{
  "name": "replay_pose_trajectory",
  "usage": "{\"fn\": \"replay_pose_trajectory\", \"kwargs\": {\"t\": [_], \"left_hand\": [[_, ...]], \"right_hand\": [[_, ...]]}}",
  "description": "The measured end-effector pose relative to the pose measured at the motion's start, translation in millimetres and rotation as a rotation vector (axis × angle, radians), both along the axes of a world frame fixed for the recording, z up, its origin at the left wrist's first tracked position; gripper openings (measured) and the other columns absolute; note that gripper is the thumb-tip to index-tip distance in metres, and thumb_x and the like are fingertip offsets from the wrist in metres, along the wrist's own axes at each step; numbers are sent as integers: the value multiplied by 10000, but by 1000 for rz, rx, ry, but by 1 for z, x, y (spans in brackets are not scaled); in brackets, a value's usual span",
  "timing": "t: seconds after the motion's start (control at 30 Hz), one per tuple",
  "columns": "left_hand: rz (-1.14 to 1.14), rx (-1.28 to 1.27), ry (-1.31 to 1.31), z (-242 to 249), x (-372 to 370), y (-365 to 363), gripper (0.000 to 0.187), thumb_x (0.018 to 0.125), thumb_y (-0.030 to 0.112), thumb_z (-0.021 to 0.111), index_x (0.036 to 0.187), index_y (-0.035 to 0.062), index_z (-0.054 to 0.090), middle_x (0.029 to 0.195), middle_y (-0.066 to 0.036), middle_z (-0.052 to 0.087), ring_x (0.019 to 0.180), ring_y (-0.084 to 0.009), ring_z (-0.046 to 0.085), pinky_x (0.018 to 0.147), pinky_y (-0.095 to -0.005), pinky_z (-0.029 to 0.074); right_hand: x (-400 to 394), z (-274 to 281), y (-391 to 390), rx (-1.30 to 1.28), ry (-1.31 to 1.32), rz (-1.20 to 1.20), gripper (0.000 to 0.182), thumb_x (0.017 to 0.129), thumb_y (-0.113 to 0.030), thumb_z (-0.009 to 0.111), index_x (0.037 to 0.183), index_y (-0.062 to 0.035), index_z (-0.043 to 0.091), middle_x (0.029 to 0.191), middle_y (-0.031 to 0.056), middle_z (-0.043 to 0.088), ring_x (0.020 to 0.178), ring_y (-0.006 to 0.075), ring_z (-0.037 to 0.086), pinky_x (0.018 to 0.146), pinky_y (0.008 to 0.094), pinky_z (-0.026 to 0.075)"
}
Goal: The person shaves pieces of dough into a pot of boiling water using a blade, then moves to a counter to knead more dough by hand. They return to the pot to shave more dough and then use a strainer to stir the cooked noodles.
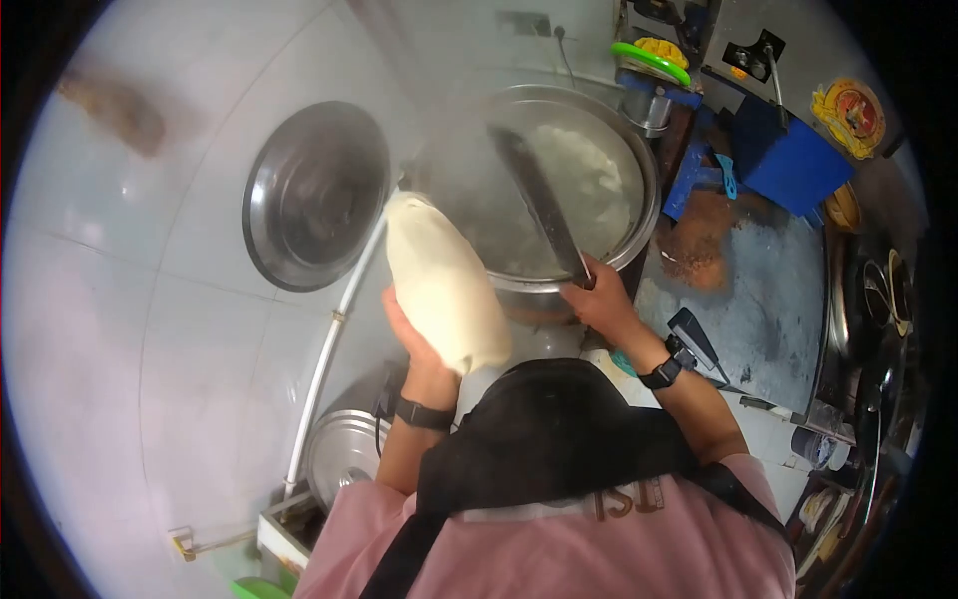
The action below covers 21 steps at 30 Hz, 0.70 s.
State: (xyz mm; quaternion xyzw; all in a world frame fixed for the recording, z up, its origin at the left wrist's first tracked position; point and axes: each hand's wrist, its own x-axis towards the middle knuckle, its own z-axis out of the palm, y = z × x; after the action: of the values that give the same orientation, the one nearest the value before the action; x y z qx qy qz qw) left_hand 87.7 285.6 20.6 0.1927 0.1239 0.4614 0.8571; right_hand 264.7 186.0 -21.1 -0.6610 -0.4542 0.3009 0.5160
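A long, smooth loaf of pale dough [445, 285] lies along my left hand [407, 324], its far end close to the pot's left rim. My left fingers curl round its underside, partly hidden by it. My right hand [605, 301] grips the near end of a long dark-bladed knife [539, 200]. The blade slants up and left above a big metal pot [544, 302], apart from the dough. Steam rises from the cloudy water [479, 225], where pale pieces [579, 160] float toward the far right.
A steel basin [319, 195] is at the left by the tiled wall, near a white pipe [334, 344]. A metal lid [344, 454] stands lower left. To the right are a grey worktop [773, 299], a blue box [788, 150] and a green-rimmed dish [649, 62].
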Motion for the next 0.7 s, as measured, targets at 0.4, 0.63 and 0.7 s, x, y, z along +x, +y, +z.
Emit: {"fn": "replay_pose_trajectory", "kwargs": {"t": [0.4,0.63,0.7], "left_hand": [[99,24,-147,14,8,-14,465,823,273,350,1211,25,411,1198,-158,469,1088,-277,463,921,-402,382],[-171,32,-235,-5,-11,-12,438,872,331,329,1186,44,433,1138,-128,506,992,-254,516,831,-368,450],[-107,-162,-73,6,-12,-16,454,889,399,336,1168,62,457,1114,-106,524,977,-248,522,826,-380,452]], "right_hand": [[-66,23,-10,146,610,-251,72,805,-56,537,775,-46,472,527,-11,450,416,66,410,383,233,323],[-51,19,-39,165,-228,-170,483,709,1,570,1183,-13,480,859,114,630,740,213,619,667,281,479],[-42,30,-48,247,-381,-27,563,648,6,586,1199,-24,473,859,127,625,745,240,617,664,296,482]]}}
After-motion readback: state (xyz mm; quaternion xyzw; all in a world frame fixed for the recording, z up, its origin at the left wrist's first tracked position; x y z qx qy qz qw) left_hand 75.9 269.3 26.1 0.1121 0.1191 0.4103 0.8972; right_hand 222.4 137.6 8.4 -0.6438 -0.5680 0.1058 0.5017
